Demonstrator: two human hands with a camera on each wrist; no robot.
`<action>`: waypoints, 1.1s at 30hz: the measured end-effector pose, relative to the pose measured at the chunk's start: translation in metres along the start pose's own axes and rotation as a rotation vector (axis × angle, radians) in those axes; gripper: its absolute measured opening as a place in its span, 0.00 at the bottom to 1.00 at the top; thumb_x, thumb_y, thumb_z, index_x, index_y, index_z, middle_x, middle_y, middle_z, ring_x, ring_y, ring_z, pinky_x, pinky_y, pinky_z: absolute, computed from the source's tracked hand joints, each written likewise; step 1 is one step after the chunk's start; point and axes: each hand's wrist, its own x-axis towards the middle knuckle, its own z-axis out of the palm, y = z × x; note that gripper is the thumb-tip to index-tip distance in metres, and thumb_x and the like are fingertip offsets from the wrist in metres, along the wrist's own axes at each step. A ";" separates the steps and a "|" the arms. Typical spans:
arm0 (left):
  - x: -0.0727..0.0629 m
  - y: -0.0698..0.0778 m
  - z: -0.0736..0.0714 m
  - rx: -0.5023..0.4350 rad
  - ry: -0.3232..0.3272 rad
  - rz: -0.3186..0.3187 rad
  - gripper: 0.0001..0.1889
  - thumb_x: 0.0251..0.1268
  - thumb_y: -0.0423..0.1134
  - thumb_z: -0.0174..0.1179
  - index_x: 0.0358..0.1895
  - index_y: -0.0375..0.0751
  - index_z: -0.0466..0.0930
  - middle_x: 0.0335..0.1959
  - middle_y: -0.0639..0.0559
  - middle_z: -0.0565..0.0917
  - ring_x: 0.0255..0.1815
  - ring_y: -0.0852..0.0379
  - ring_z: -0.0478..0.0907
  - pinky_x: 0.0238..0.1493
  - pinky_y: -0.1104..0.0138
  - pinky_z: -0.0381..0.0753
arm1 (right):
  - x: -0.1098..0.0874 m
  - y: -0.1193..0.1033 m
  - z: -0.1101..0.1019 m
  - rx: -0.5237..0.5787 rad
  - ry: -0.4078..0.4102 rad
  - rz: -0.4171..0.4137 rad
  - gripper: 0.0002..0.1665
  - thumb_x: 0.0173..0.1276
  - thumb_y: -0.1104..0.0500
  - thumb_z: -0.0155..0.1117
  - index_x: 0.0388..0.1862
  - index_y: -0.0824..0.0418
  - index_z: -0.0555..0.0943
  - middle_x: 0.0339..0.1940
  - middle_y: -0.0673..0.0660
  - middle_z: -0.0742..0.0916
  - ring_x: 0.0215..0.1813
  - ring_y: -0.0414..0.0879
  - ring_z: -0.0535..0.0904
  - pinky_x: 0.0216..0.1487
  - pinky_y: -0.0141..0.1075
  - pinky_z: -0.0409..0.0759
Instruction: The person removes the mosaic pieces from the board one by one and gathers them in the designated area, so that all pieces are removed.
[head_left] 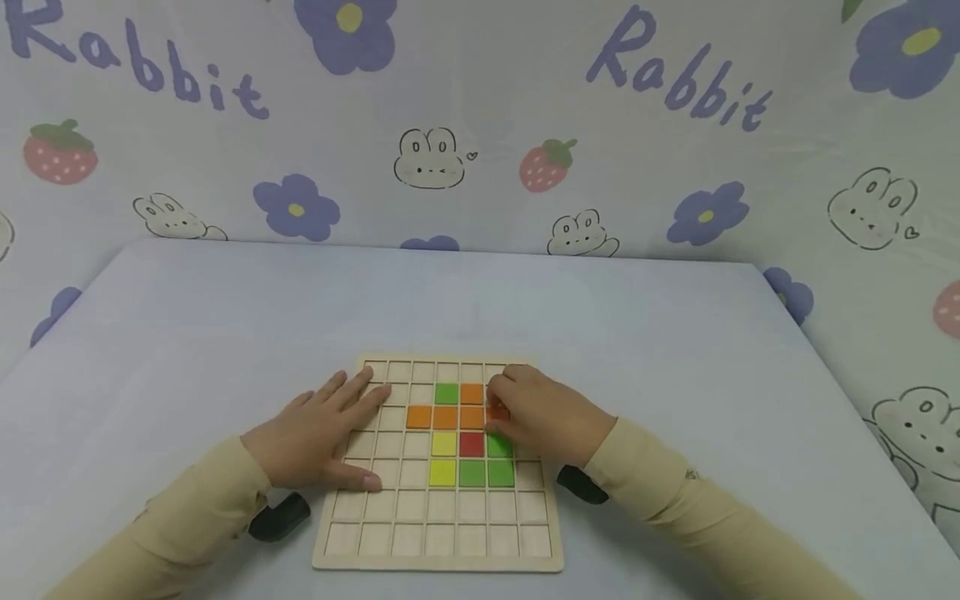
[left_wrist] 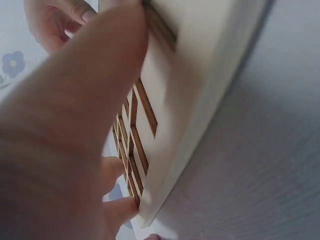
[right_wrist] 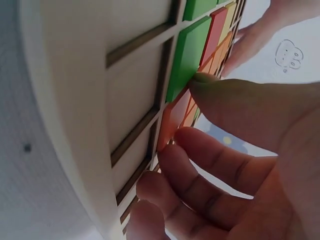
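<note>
A square wooden grid board point(head_left: 438, 569) lies on the table. My left hand point(head_left: 315, 433) rests spread along its left side, fingertips on the upper cells and thumb lower down. At the right side, my right hand point(head_left: 551, 408) pinches an orange tile point(right_wrist: 175, 117) between thumb and fingers, close over a cell beside other orange tiles point(head_left: 446, 417). Around it sit a red tile point(head_left: 472, 444), yellow tiles point(head_left: 442, 473) and green tiles point(head_left: 501, 473), all in cells. My right fingers cover part of the upper right cells in the head view.
A pale cloth covers the table point(head_left: 480, 308). Behind it hangs a curtain point(head_left: 480, 100) printed with rabbits, flowers and strawberries. Dark rounded objects point(head_left: 280, 517) show beneath both wrists, next to the board.
</note>
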 end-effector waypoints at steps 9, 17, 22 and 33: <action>-0.001 -0.004 0.002 0.066 0.065 0.043 0.53 0.50 0.73 0.57 0.75 0.45 0.52 0.75 0.34 0.53 0.72 0.27 0.51 0.60 0.35 0.60 | 0.001 0.000 0.000 -0.031 0.031 -0.045 0.13 0.64 0.51 0.67 0.38 0.58 0.76 0.30 0.49 0.74 0.39 0.44 0.69 0.38 0.32 0.72; -0.002 0.000 0.003 0.054 0.085 0.012 0.53 0.48 0.73 0.59 0.74 0.45 0.55 0.74 0.30 0.51 0.70 0.23 0.53 0.57 0.34 0.64 | -0.001 -0.002 -0.004 -0.012 0.005 -0.038 0.11 0.66 0.55 0.65 0.43 0.56 0.77 0.36 0.49 0.77 0.44 0.44 0.71 0.46 0.34 0.75; -0.003 0.003 0.003 0.083 0.084 -0.005 0.54 0.48 0.73 0.58 0.75 0.45 0.54 0.74 0.31 0.52 0.69 0.26 0.56 0.56 0.35 0.66 | -0.007 0.003 -0.007 0.009 0.013 -0.079 0.11 0.68 0.58 0.63 0.48 0.51 0.80 0.35 0.48 0.77 0.40 0.42 0.71 0.41 0.31 0.75; -0.016 0.000 0.004 0.146 0.133 0.020 0.49 0.51 0.73 0.56 0.71 0.45 0.61 0.72 0.33 0.60 0.69 0.34 0.62 0.52 0.37 0.71 | -0.010 0.010 -0.008 -0.019 -0.012 -0.042 0.13 0.64 0.55 0.67 0.44 0.56 0.77 0.35 0.48 0.78 0.40 0.41 0.72 0.43 0.32 0.76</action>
